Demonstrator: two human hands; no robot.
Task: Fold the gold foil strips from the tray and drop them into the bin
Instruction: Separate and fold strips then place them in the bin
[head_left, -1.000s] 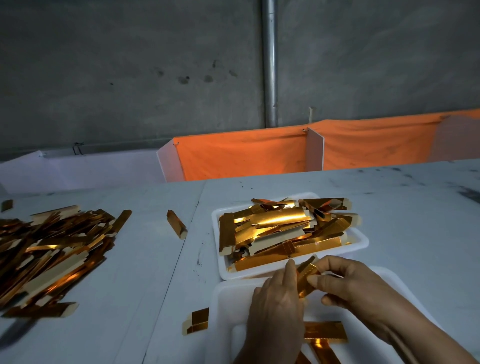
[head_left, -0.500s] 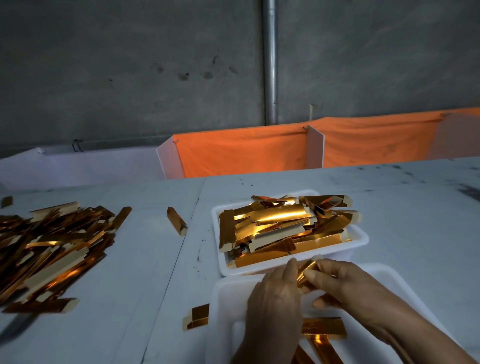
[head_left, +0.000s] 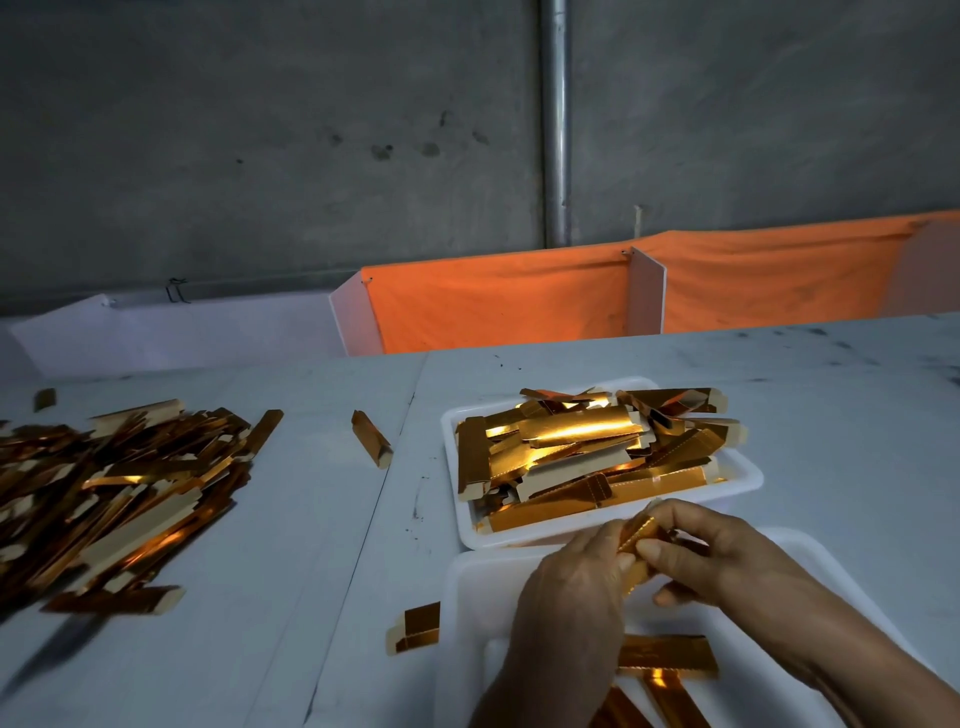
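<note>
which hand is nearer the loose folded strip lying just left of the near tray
Left. The left hand is over the near tray's left part, close to the loose strip. The right hand is farther right, beyond the left; both pinch a strip.

Bare table (head_left: 831, 415) right of tray (head_left: 748, 480)

Dim scene, glare on foil strips (head_left: 571, 431), wide-angle bowing

On the worktop (head_left: 831, 415), a tray (head_left: 748, 480) heaped with strips (head_left: 576, 447) sits centre-right, with a second tray (head_left: 467, 597) directly before it. A loose pile (head_left: 114, 493) lies far left; a single strip (head_left: 370, 439) lies between pile and tray. Bins (head_left: 493, 301) stand behind the worktop.
</note>
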